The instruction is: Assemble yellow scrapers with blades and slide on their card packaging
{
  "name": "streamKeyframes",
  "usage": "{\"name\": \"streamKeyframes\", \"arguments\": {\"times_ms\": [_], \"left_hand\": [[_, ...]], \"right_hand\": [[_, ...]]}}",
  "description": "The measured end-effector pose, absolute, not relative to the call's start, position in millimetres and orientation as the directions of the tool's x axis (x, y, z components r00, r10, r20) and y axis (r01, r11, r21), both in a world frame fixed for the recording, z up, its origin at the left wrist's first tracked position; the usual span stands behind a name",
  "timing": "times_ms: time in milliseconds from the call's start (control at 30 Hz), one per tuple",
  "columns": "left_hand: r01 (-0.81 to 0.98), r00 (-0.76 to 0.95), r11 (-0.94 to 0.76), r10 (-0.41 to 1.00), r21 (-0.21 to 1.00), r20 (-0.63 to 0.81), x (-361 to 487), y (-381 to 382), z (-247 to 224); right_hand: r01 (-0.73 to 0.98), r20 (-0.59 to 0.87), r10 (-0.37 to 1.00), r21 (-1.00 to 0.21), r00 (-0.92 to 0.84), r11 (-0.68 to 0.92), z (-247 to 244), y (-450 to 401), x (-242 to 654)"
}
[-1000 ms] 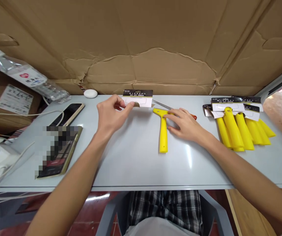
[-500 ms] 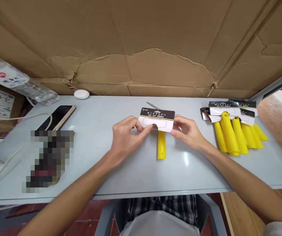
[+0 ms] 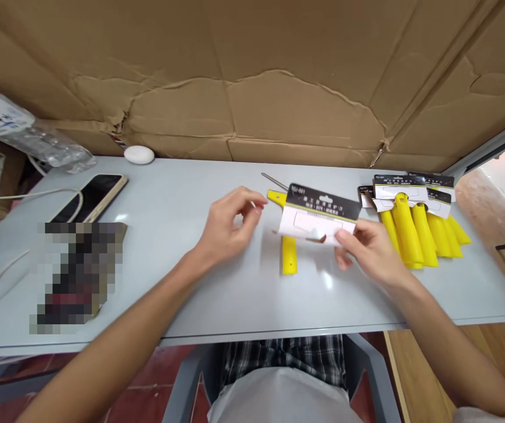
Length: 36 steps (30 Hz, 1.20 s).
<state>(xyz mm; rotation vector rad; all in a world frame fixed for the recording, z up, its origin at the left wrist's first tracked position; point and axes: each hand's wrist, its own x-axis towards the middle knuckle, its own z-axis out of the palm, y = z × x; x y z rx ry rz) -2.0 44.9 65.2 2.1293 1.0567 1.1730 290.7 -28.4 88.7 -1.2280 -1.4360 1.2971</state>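
My right hand pinches the lower right corner of a black and white printed card, held tilted above the table. Its lower edge has a cut-out with a bent flap. Behind and below the card lies a yellow tool on the table, its middle hidden by the card. My left hand is raised left of the tool, fingers curled but apart, holding nothing. A thin metal rod lies beyond the tool, partly covered by the card.
On the right of the table lie several yellow handles with cards. A phone, a white oval object, cables and a blurred item are at the left, near a plastic bottle. Cardboard stands behind.
My left hand has let go of the card and moved slightly back to the left. My right hand has carried the card rightward and tilted it, uncovering the tool's yellow upper end.
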Motion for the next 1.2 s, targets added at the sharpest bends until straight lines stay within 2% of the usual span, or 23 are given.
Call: {"name": "streamKeyframes", "arguments": {"times_ms": [100,167,267,433,533,633,800,1200], "left_hand": [[0.405,0.644,-0.705,0.672,0.583,0.366,5.0,43.8,55.2],[0.381,0.76,-0.766,0.578,0.518,0.296,10.3,42.6,47.5],[0.394,0.797,-0.808,0.538,0.437,0.276,15.4,42.4,38.6],[0.455,0.793,-0.82,0.55,0.346,0.26,17.6,44.8,34.9],[0.48,0.807,-0.825,0.549,0.3,0.219,17.4,46.0,36.1],[0.481,0.808,-0.822,0.551,0.306,0.208,15.6,47.0,36.5],[0.419,0.807,-0.82,0.533,0.389,0.253,10.7,49.8,34.5],[0.329,0.827,-0.796,0.503,0.509,0.252,2.8,49.5,43.3]], "right_hand": [[0.072,-0.213,0.933,-0.977,-0.289,-0.201,79.4,-65.3,289.4],[0.061,-0.286,0.865,-0.956,-0.411,-0.286,70.0,-86.6,282.2],[0.147,-0.297,0.82,-0.955,-0.489,-0.257,60.1,-104.5,270.5],[0.271,-0.23,0.896,-0.954,-0.381,-0.13,59.4,-103.3,265.3],[0.317,-0.233,0.898,-0.942,-0.372,-0.113,61.7,-100.2,266.7],[0.331,-0.258,0.894,-0.934,-0.367,-0.134,63.5,-98.7,267.8],[0.318,-0.313,0.88,-0.927,-0.358,-0.2,64.2,-94.7,268.8],[0.274,-0.378,0.88,-0.913,-0.288,-0.303,59.2,-78.2,270.5]]}}
